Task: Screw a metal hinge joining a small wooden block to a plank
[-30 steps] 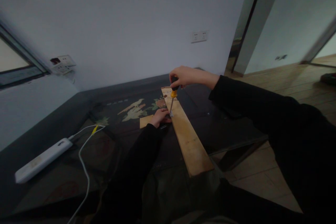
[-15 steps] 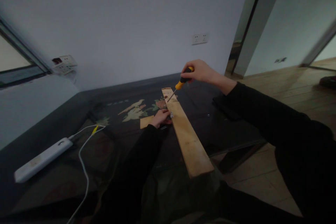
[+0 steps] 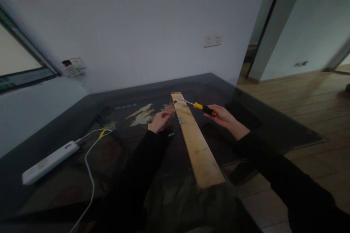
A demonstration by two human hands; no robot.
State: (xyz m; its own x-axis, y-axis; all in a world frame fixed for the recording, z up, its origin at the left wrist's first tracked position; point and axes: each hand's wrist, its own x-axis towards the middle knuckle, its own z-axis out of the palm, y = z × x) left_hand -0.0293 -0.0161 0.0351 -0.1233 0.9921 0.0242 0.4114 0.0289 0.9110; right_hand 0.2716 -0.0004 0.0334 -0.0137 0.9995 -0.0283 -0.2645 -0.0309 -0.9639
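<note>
A long wooden board (image 3: 198, 145) lies lengthwise over the table, its near end sticking out past the front edge. A small metal hinge (image 3: 180, 120) sits at the board's left edge. My right hand (image 3: 222, 116) is wrapped round the black and yellow handle of a screwdriver (image 3: 201, 107), held nearly level with its tip over the far part of the board. Left of the board, my left hand (image 3: 160, 121) has thumb and fingers drawn together near the edge; whatever is between them is too small to make out. Small shiny metal pieces (image 3: 171, 134) lie beside it.
The dark table (image 3: 136, 167) has a flower and bird picture on its top. A white power strip (image 3: 50, 162) and its cable (image 3: 89, 174) lie at the left. Behind stands a wall with a socket (image 3: 212, 41). A small piece of wood (image 3: 149, 126) is partly under my left hand.
My right hand has moved down and right, tilting the screwdriver from steep to nearly level. My left hand has drawn back left from the hinge, which now shows uncovered.
</note>
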